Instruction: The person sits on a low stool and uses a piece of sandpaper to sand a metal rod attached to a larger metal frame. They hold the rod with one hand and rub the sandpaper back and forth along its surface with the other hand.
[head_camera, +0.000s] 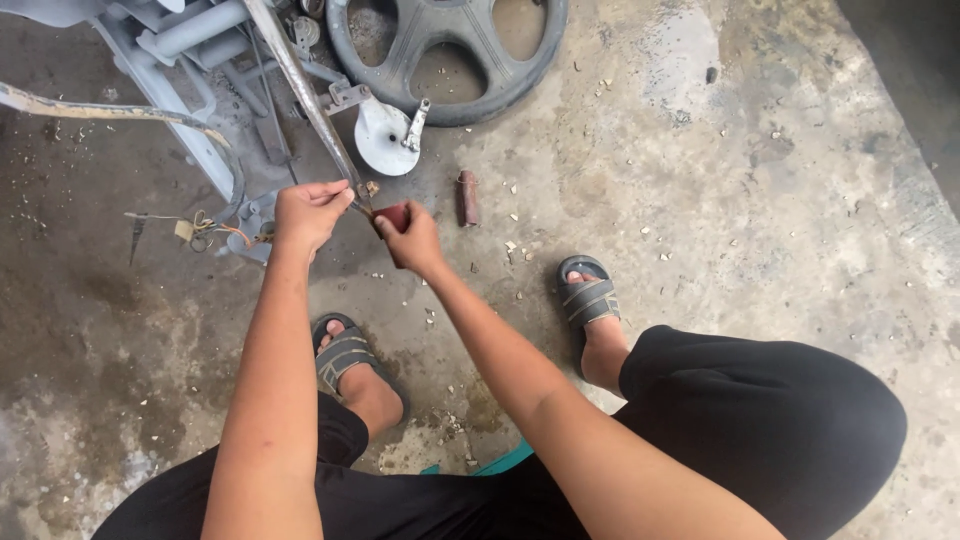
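Observation:
My left hand (306, 212) pinches the lower end of a long grey metal bar (300, 90) that slants down from the upper left. My right hand (412, 238) grips a small dark red block (394, 214) pressed against the same end of the bar. The two hands almost touch. The bar belongs to a grey-painted frame (190, 40) lying on the concrete floor.
A black spoked wheel (450, 60) lies at the top. Below it sits a round grey metal cover (385, 135), and a short rusty brown cylinder (467, 198) lies right of my hands. Loose wires (205, 230) trail on the left. My sandalled feet (590, 300) rest on the chip-strewn floor.

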